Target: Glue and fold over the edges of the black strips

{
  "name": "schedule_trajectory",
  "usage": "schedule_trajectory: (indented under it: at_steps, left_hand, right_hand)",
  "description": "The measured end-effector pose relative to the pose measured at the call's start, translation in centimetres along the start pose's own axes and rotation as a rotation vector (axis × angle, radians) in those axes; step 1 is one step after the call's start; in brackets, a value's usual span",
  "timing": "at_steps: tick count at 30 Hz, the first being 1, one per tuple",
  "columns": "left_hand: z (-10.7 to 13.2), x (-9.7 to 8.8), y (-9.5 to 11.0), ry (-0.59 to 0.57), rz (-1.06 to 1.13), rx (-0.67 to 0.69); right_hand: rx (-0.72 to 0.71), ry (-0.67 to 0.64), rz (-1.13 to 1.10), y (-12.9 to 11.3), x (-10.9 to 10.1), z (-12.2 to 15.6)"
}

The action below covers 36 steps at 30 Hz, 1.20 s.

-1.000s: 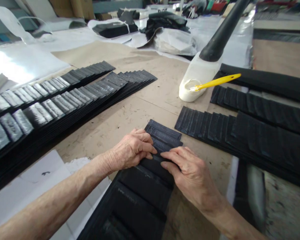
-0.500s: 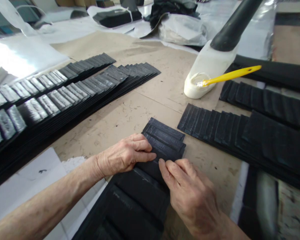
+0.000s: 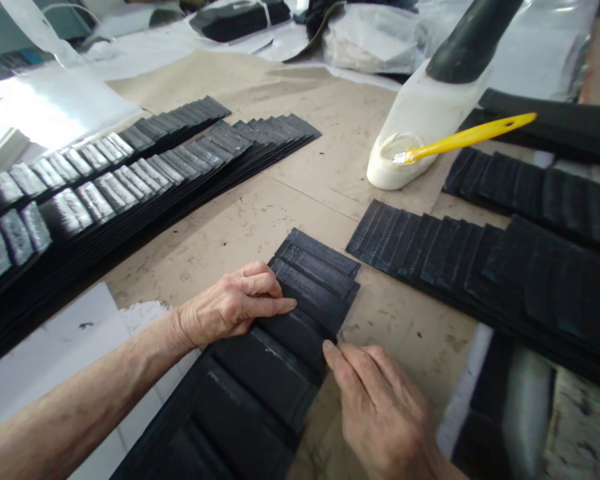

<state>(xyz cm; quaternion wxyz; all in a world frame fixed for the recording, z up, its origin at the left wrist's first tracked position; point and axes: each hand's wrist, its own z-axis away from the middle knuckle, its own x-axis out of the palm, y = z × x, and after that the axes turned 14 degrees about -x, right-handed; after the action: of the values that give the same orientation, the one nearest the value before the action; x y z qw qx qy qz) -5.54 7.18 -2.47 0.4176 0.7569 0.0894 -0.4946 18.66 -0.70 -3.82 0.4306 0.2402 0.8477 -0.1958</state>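
Observation:
A row of overlapping flat black pieces (image 3: 270, 360), perhaps leather or a leather-like sheet, runs from the bottom of the view to the middle of the table. Across its left side lies my left hand (image 3: 240, 300), fingers closed together, the tips pressing on the upper pieces. My right hand (image 3: 380, 400) is at the right edge of the row, thumb and fingers pinched together at the edge of one black piece. What lies under the right fingertips is mostly hidden.
A white plastic bottle (image 3: 425, 113) with a cut opening holds white paste and a yellow-handled brush (image 3: 475, 138). Overlapping black pieces lie in stacks at left (image 3: 180, 173) and right (image 3: 440, 253). White sheets (image 3: 65, 353) are under my left arm; plastic-wrapped bundles (image 3: 375, 40) lie behind.
My right hand has moved down from the middle of the piece to its right edge. My left hand has shifted slightly left, and the view has moved a little.

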Motion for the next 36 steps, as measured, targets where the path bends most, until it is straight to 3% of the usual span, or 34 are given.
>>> schedule_trajectory:
  at_steps: [4,7,11,17,22,30,36]
  left_hand:
    - [0.1,-0.1,0.1,0.009,-0.019,-0.017]
    - [-0.1,0.0,0.2,0.017,-0.021,0.000]
    - [-0.3,0.0,0.2,0.059,-0.008,0.032]
    - [-0.3,-0.4,-0.1,0.084,-0.002,0.054]
    - [0.3,-0.4,-1.0,0.149,0.038,0.066]
    - [0.9,-0.2,-1.4,0.176,0.066,0.111]
    - [3.8,-1.2,-2.1,0.325,0.046,-0.099]
  right_hand:
    - [0.212,-0.017,-0.130,0.3,-1.1,0.3]
    - [0.263,0.033,-0.144,0.3,-1.8,-0.8]
    - [0.156,0.113,-0.134,-0.6,-0.8,-3.7]
    - [0.063,0.036,-0.067,-1.5,1.9,-5.3]
    - [0.067,-0.014,-0.029,-1.2,1.6,-4.9]
    - [-0.008,-0.233,0.040,-0.9,1.3,-5.4]
    - [0.004,-0.249,0.054,-0.8,1.5,-5.1]
